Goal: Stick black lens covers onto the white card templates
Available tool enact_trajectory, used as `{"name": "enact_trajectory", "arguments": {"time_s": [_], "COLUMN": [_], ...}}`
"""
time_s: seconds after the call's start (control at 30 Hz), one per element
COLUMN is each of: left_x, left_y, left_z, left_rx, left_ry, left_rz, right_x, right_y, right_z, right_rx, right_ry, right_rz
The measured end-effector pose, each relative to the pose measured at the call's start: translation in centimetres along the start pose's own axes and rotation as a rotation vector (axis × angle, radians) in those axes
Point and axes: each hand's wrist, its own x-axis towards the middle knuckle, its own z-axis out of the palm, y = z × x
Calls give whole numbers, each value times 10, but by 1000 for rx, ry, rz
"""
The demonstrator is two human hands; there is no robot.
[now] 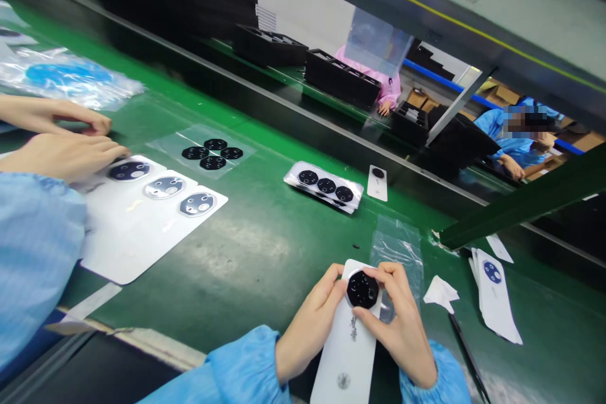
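My left hand (pixel 310 322) and my right hand (pixel 402 322) hold a white phone back cover (pixel 348 353) between them over the green bench (pixel 265 252). A round black camera-lens piece (pixel 362 290) sits at the cover's top end. The fingertips of both hands pinch around that piece, thumbs and forefingers pressed to its rim. Both wrists wear light blue sleeves.
A co-worker's two hands (pixel 61 139) at left rest on a white sheet of lens rings (pixel 151 214). Nearby lie a clear film with black discs (pixel 212 153), a stack of lens strips (pixel 326 186), a single white cover (pixel 377 182), more covers (pixel 495 293) and a plastic bag (pixel 395 246).
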Motion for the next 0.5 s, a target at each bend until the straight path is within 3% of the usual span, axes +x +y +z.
{"name": "enact_trajectory", "arguments": {"time_s": [0.5], "left_x": [2], "left_y": [-4], "left_z": [-3], "left_rx": [-79], "left_ry": [-15], "left_rz": [-23], "right_x": [0], "right_y": [1], "right_z": [0], "right_rx": [-1], "right_ry": [12], "right_rz": [55]}}
